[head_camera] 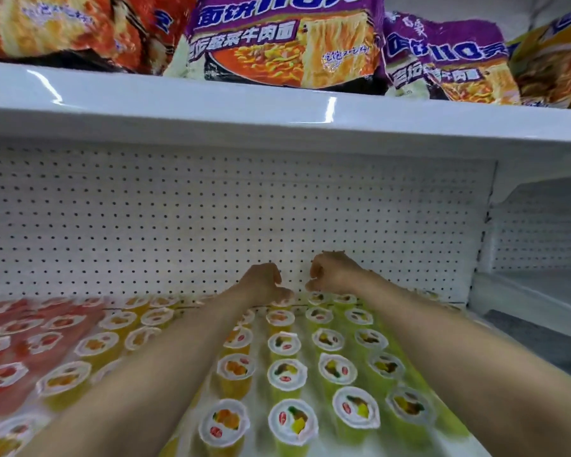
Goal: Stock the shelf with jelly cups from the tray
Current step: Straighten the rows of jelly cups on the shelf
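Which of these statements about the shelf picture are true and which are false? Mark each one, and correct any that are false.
1. Both hands reach to the back row of the jelly cups, near the pegboard back panel. True.
2. The shelf above holds bottles of water. False: it holds instant noodle packets.
3. The cups stand in colour groups: red on the left, orange in the middle, green on the right. True.
4. The left hand rests on the upper shelf edge. False: it is low down, over the back cups.
5. The right hand has its fingers curled. True, though whether it holds a cup cannot be seen.
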Demonstrator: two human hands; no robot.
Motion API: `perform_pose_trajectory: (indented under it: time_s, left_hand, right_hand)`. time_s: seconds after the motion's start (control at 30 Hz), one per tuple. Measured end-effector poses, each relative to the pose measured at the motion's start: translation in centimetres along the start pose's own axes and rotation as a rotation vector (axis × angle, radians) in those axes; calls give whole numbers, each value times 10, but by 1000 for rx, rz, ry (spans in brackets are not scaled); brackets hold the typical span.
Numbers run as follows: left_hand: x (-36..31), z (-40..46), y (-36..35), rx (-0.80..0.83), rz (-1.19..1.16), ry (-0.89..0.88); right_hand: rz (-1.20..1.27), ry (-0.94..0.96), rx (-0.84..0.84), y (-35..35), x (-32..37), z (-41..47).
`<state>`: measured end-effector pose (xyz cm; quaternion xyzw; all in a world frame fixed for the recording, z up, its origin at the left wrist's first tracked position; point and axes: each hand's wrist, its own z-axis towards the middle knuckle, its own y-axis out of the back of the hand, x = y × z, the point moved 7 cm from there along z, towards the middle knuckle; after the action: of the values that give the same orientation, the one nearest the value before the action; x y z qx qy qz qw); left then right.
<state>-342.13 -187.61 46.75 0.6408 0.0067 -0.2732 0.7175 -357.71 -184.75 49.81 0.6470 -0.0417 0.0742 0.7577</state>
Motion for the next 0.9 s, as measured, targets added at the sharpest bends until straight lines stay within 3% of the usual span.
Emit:
perform_pose_trajectory:
  time_s: [0.43,0.9]
  left_hand:
    - [24,40,-29,70,89,54]
    - [21,43,-35,26,116,-4]
  right_hand:
    - [12,30,138,-47,-25,54]
    - [-33,67,128,-55,-22,54]
